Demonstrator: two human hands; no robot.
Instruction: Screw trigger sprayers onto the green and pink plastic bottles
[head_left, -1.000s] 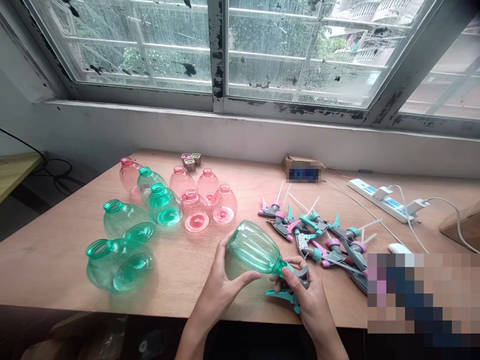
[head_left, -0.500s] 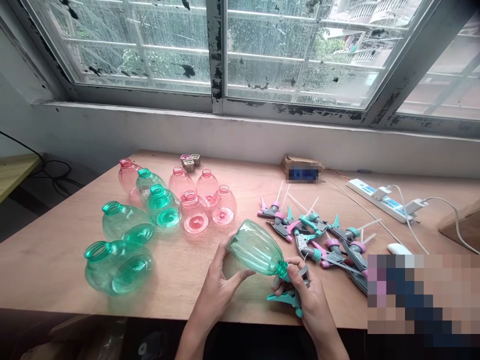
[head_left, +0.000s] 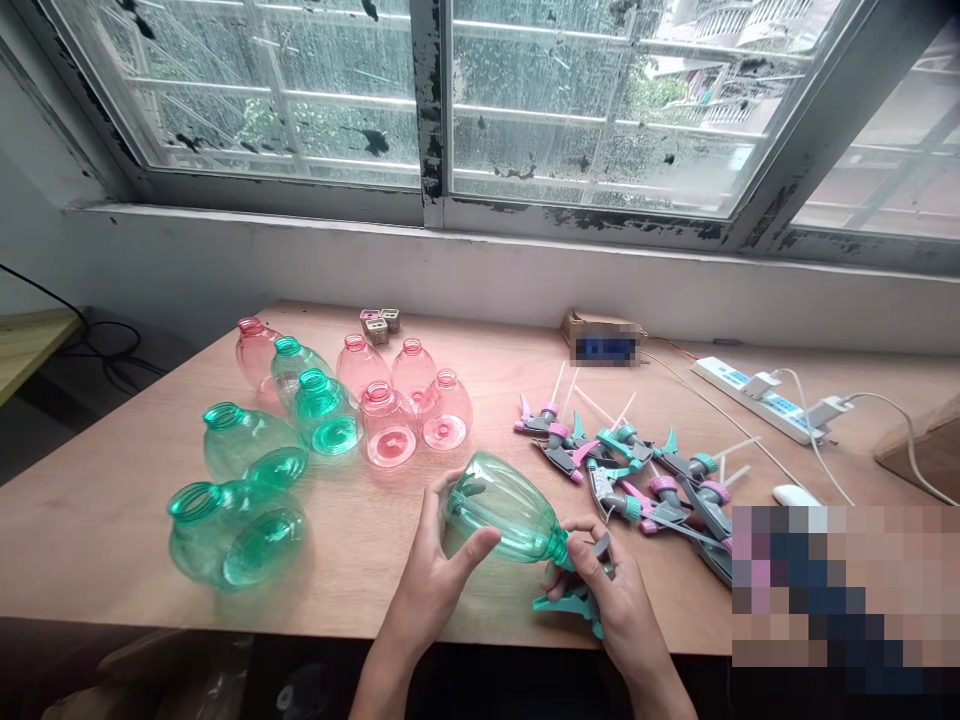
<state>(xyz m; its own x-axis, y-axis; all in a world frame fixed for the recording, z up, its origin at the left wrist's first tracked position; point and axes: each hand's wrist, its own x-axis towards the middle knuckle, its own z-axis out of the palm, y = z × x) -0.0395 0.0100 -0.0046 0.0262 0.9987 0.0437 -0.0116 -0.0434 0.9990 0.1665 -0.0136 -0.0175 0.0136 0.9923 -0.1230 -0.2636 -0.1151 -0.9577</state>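
My left hand (head_left: pixel 442 570) wraps round the body of a clear green plastic bottle (head_left: pixel 504 508) held on its side above the table's near edge. My right hand (head_left: pixel 611 595) is closed on the grey and teal spray trigger head (head_left: pixel 586 578) sitting at the bottle's neck. The bottle's base points up and to the left. To the right lies a pile of loose spray heads (head_left: pixel 637 470) in grey, teal and pink, with thin white tubes.
Several empty green bottles (head_left: pixel 247 470) and pink bottles (head_left: pixel 405 405) lie at the left of the wooden table (head_left: pixel 135 510). A small cardboard box (head_left: pixel 600 335), a power strip (head_left: pixel 757 395) with cables and a white mouse (head_left: pixel 796 495) sit at the right. A window runs behind.
The bottle has tilted slightly lower and shifted a little left. My left thumb has moved further over its side. My right hand stays on the trigger head.
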